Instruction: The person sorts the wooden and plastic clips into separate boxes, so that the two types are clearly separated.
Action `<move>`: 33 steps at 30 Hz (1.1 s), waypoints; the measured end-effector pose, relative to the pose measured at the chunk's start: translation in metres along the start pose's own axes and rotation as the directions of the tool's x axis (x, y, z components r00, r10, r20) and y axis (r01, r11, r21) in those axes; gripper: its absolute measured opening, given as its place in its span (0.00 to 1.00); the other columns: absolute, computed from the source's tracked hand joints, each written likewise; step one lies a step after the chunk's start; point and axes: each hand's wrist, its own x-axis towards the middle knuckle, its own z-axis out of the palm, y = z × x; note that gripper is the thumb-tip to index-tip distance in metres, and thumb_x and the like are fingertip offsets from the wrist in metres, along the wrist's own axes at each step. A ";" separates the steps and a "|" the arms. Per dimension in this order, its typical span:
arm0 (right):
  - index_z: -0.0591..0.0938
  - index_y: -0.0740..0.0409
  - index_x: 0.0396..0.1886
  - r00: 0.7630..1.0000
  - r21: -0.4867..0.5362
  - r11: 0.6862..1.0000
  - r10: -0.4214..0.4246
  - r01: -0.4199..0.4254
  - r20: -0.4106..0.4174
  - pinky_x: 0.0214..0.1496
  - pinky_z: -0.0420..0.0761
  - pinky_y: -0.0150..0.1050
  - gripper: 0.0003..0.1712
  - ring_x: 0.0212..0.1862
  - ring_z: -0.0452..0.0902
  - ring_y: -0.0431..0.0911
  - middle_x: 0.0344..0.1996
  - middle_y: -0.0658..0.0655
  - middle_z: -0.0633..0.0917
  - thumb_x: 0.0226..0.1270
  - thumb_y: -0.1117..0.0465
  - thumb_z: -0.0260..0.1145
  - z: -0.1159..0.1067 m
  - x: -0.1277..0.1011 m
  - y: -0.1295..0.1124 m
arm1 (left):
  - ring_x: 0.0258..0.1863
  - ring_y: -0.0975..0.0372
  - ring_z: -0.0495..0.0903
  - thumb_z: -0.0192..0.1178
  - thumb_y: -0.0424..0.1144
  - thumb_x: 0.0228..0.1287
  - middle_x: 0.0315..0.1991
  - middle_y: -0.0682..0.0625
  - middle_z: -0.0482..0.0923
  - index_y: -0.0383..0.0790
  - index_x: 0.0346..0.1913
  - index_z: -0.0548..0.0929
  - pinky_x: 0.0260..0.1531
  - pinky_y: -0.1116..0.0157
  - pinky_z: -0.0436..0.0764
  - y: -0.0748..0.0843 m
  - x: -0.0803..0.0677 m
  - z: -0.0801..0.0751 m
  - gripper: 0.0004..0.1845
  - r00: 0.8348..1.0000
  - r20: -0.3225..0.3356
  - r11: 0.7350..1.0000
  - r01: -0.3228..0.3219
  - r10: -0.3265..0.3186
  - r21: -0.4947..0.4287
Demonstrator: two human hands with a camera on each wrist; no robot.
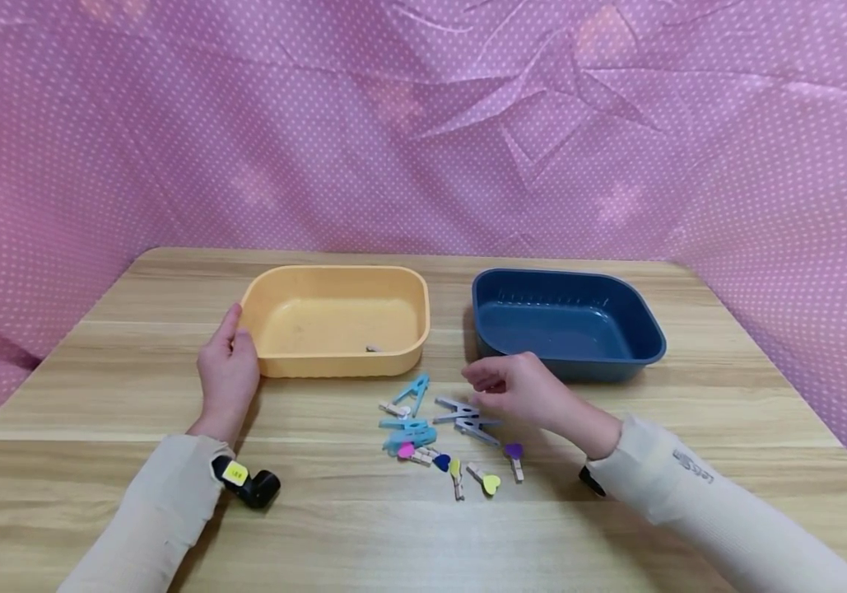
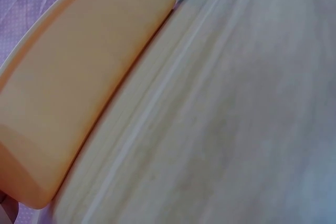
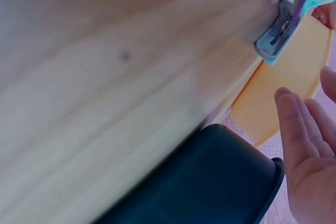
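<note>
The right hand [image 1: 523, 387] has its fingers nearly straight and the thumb apart from them, so its grip is wide; it is in front of the blue basin [image 1: 564, 370] and near the two grey clothespins [image 1: 477, 428]. The left hand [image 1: 227, 376] lays its extended fingers on the outer left end of the yellow basin [image 1: 337, 366]. Between the hands, on the wooden table [image 1: 334, 527], light-blue clothespins [image 1: 417, 436] lie together with small wooden clips, which carry hearts: pink [image 1: 406, 450], dark blue [image 1: 441, 463], yellow [image 1: 491, 484] and purple [image 1: 514, 451]. One small piece [image 1: 373, 349], too small to tell clearly, lies inside the yellow basin. Behind the table hangs a pink dotted cloth [image 1: 319, 148].
</note>
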 end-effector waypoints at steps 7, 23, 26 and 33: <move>0.82 0.60 0.47 0.999 -0.066 0.998 -0.014 0.016 0.042 0.44 0.81 0.37 0.18 0.39 0.80 0.41 0.40 0.54 0.86 0.55 0.62 0.69 -0.001 -0.007 0.003 | 0.66 0.65 0.59 0.39 0.37 0.71 0.67 0.54 0.60 0.44 0.67 0.63 0.64 0.66 0.62 0.000 0.000 0.000 0.23 1.000 0.010 1.000 0.011 -0.010 -0.014; 0.82 0.56 0.48 0.986 -0.068 0.997 0.057 -0.046 0.158 0.43 0.80 0.35 0.20 0.34 0.75 0.39 0.39 0.49 0.85 0.54 0.60 0.71 -0.002 -0.015 0.004 | 0.67 0.65 0.58 0.37 0.37 0.71 0.68 0.55 0.59 0.45 0.68 0.62 0.64 0.67 0.61 -0.001 0.003 -0.001 0.23 1.000 0.022 1.000 0.002 -0.002 -0.013; 0.82 0.56 0.48 0.983 -0.071 0.996 0.068 -0.057 0.172 0.42 0.80 0.35 0.19 0.34 0.75 0.39 0.39 0.49 0.85 0.54 0.60 0.70 -0.001 -0.015 0.004 | 0.67 0.66 0.57 0.37 0.37 0.71 0.68 0.55 0.59 0.45 0.68 0.62 0.65 0.66 0.61 -0.001 0.003 -0.001 0.24 1.000 0.022 1.000 -0.002 0.002 -0.010; 0.82 0.55 0.47 0.981 -0.093 0.994 0.072 -0.056 0.179 0.44 0.80 0.36 0.19 0.33 0.75 0.39 0.38 0.49 0.85 0.54 0.59 0.71 0.001 -0.017 0.003 | 0.66 0.66 0.57 0.37 0.36 0.70 0.68 0.55 0.59 0.45 0.68 0.62 0.65 0.67 0.60 -0.001 0.002 -0.001 0.24 1.000 0.019 1.000 0.007 -0.007 -0.013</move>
